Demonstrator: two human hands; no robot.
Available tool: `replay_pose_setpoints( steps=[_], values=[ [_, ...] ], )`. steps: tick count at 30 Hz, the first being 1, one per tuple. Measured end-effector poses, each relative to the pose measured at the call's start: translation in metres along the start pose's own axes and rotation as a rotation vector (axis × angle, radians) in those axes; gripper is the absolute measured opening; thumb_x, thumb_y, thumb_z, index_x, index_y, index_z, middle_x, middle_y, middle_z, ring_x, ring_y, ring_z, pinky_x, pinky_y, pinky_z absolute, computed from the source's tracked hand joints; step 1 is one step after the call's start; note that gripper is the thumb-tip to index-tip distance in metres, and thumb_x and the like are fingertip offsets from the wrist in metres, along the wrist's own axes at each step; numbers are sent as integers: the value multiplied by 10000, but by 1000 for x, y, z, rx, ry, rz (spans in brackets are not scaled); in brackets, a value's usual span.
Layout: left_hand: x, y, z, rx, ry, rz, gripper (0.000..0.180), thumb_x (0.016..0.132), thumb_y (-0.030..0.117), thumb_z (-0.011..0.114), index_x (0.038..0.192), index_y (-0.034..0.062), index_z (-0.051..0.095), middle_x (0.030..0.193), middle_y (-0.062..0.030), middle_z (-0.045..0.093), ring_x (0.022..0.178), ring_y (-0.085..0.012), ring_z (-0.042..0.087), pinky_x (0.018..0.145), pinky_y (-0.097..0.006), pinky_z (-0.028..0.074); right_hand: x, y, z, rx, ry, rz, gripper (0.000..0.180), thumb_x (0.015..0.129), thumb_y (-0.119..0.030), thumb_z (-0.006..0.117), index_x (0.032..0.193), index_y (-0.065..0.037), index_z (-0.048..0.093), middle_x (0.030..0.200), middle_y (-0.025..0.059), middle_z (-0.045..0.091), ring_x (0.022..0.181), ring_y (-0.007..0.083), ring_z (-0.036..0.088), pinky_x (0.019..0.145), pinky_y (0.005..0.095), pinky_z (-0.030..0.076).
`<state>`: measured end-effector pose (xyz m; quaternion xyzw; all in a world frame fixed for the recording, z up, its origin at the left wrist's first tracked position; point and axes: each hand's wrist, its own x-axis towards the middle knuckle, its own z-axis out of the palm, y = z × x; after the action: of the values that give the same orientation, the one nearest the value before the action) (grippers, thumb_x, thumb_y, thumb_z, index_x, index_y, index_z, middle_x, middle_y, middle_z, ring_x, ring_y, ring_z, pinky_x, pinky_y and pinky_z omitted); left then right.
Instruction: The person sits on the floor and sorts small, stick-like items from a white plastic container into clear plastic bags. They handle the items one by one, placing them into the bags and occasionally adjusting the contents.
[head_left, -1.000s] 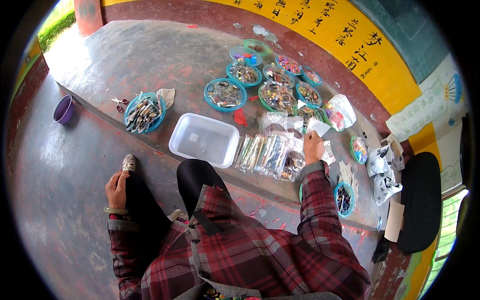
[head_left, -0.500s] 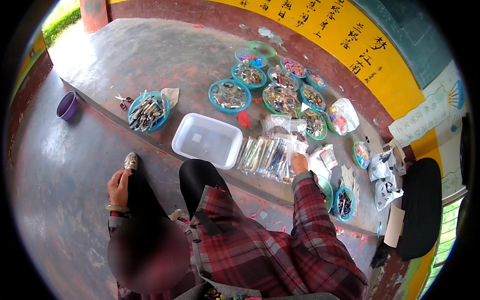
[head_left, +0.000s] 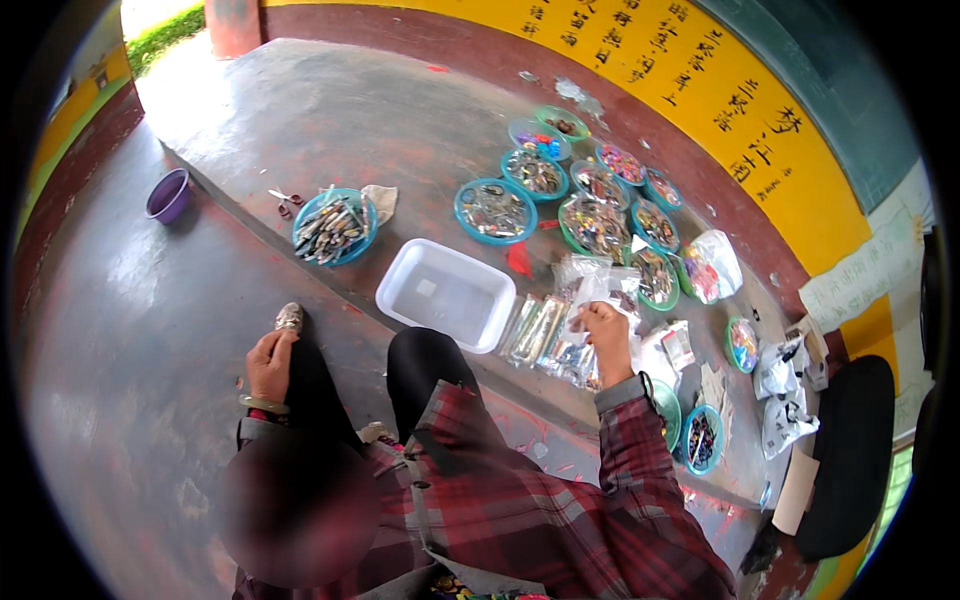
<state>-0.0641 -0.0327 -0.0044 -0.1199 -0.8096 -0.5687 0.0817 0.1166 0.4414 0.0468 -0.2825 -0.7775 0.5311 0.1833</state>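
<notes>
A: Clear plastic packet, pinched in right hand, raised just above row of similar packets on concrete ledge.
B: Left hand?
A: Curled down over dark trouser knee, near shoe; holding nothing.
B: Surroundings?
A: White tray just left of packets. Teal bowls of small items beyond. Purple bowl far left on floor.

Small contents of the teal round plastic bowls too tiny to identify, right hand covers part of the clear plastic bags, soft blurred patch hides the lap.
</notes>
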Motion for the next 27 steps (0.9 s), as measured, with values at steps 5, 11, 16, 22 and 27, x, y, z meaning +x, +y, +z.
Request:
replay_pose_setpoints(
  steps=[5, 11, 16, 22, 27],
  values=[
    [-39, 63, 42, -200, -170, 101, 92, 855, 40, 592, 903, -24, 640, 897, -102, 648, 828, -145, 600, 749, -275, 479, -36, -56, 98, 236, -431, 64, 220, 926, -172, 554, 1013, 9, 642, 784, 53, 664, 675, 96, 629, 506, 218, 467],
    [-77, 82, 63, -471, -380, -117, 139, 888, 59, 585, 1013, -1, 576, 897, -33, 609, 764, -76, 583, 680, -227, 500, -85, -79, 189, 250, -763, -25, 276, 945, -171, 529, 1121, 28, 605, 818, 64, 661, 746, 113, 646, 596, 244, 530],
    [-83, 66, 51, -534, -301, -256, 159, 867, 109, 614, 972, -5, 580, 838, -56, 631, 767, -102, 600, 692, -251, 491, -110, -80, 215, 292, -706, 3, 142, 937, -82, 500, 929, 39, 573, 831, 71, 644, 705, 103, 612, 645, 254, 530],
    [-86, 48, 51, -629, -351, -318, 150, 879, 97, 601, 962, -27, 584, 846, -53, 635, 764, -107, 600, 686, -239, 494, -119, -72, 220, 183, -749, -91, 138, 891, -91, 568, 896, 38, 618, 727, 23, 615, 636, 60, 551, 569, 218, 451],
    [-86, 51, 52, -654, -389, -378, 149, 895, 78, 576, 979, -41, 604, 850, -65, 642, 784, -124, 621, 725, -252, 519, -120, -64, 218, 218, -708, -81, 137, 856, -90, 598, 877, 40, 633, 709, 19, 612, 625, 59, 539, 558, 224, 436]
  ],
)
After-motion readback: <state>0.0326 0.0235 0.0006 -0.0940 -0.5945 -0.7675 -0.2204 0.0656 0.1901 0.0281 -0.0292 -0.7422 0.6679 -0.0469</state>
